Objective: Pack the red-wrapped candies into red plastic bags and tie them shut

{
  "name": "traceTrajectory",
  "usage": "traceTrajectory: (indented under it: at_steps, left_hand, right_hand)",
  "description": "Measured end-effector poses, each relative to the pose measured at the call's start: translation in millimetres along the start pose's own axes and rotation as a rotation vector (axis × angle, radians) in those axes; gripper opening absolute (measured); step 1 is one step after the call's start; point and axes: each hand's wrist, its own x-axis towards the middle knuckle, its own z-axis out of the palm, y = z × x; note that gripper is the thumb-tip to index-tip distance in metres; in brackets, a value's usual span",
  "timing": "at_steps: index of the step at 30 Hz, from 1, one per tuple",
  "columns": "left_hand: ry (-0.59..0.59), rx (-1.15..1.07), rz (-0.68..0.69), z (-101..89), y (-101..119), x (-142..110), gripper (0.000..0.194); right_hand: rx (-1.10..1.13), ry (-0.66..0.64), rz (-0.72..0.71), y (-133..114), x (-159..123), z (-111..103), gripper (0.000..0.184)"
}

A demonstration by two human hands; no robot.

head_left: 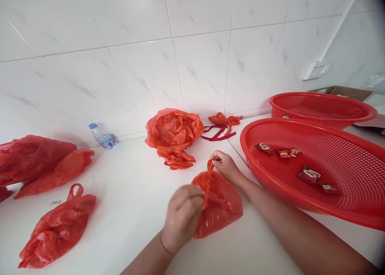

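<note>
A small red plastic bag rests on the white counter between my two hands. My left hand is closed round the bag's left side. My right hand pinches the bag's handle at the top, fingers pressed together. The bag looks filled and bunched. Right of my right arm sits a red perforated basket holding several small red snack packets.
A tied red bag lies at front left, with larger red bags behind it. A crumpled open red bag and red strips lie by the tiled wall. A small water bottle lies on its side. A second red basket stands behind.
</note>
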Motion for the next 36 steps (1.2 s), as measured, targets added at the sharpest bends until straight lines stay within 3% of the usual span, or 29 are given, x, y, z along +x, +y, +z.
traceTrajectory:
  at_steps: [3, 6, 10, 12, 14, 18, 21, 26, 30, 34, 36]
  left_hand:
    - [-0.338, -0.057, 0.043, 14.9, 10.8, -16.0, 0.018]
    - [-0.508, -0.01, 0.142, 24.6, 19.1, -22.8, 0.024]
    - [-0.457, 0.252, 0.355, 25.1, 15.8, -22.4, 0.031]
    - [-0.405, 0.433, 0.408, 25.8, 8.0, -20.4, 0.052]
    - [-0.385, 0.569, 0.369, 27.9, -0.5, -17.0, 0.074]
    - [-0.431, 0.67, 0.209, 28.6, -7.4, -8.4, 0.055]
    - [-0.485, 0.684, 0.191, 18.6, -1.1, -6.1, 0.036]
    - [-0.505, 0.72, 0.134, -18.9, 20.7, -12.9, 0.025]
    - [-0.443, 0.842, 0.015, -69.9, 40.3, -25.0, 0.026]
    - [-0.217, 1.065, -0.014, -144.6, 42.3, -46.2, 0.033]
    - [0.01, 1.281, 0.031, -179.7, 35.6, -59.1, 0.028]
  right_hand:
    - [-0.144, 0.03, 0.001, 9.0, 1.1, 0.7, 0.011]
    - [-0.199, 0.025, 0.018, 10.6, -1.6, -0.5, 0.012]
    - [-0.255, -0.009, -0.015, 5.3, -3.9, -3.4, 0.012]
    - [-0.24, -0.046, -0.06, 3.0, -4.1, -3.7, 0.011]
    - [-0.225, -0.097, -0.122, 2.2, -4.3, -2.7, 0.011]
    - [-0.291, -0.167, -0.188, 2.6, -6.1, 1.1, 0.019]
    - [-0.306, -0.163, -0.173, 3.1, -7.6, 2.7, 0.019]
    - [-0.331, -0.199, -0.086, 8.4, -5.5, 1.9, 0.014]
    - [-0.329, -0.214, -0.07, 9.0, -6.2, 1.4, 0.014]
    - [-0.337, -0.214, -0.066, 6.6, -7.7, 1.9, 0.013]
    - [-0.346, -0.207, -0.069, 7.6, -7.1, 2.0, 0.013]
